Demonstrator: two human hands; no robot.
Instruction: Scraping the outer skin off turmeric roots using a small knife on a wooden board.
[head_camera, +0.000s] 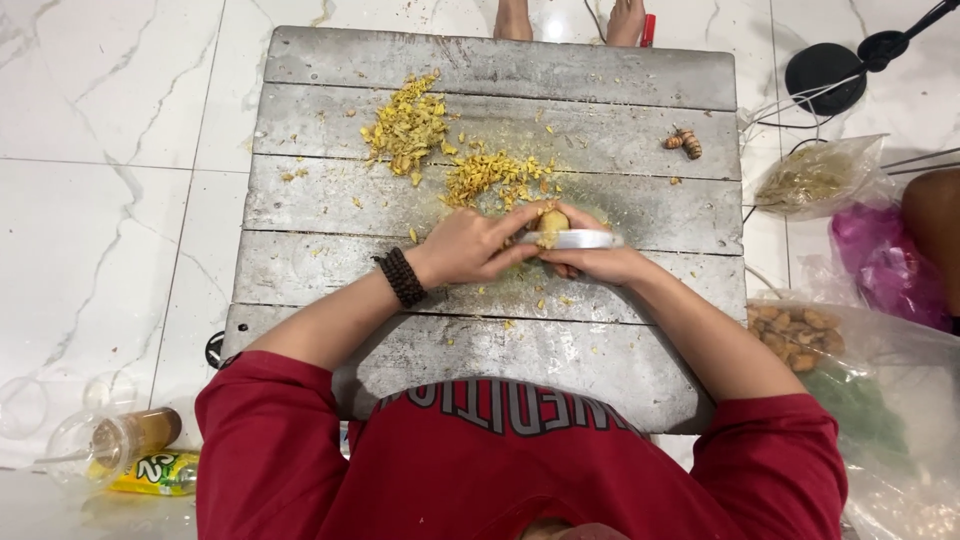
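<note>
On a grey wooden board table (640, 75), my left hand (470, 245) pinches a yellow root piece (552, 222), with a dark bead bracelet (402, 277) on that wrist. My right hand (600, 262) grips a knife whose pale blade (575, 240) lies flat against the root piece. Both hands meet near the table's middle. Piles of yellow chopped bits (410, 125) and more yellow shavings (495, 172) lie just beyond the hands.
A small whole root (685, 142) lies at the table's far right. Clear bags hold brown roots (800, 335) and dry scraps (815, 178) on the right floor. A plastic cup (125, 435) and green packet (155, 472) sit lower left. Another person's bare feet (570, 20) stand beyond the table.
</note>
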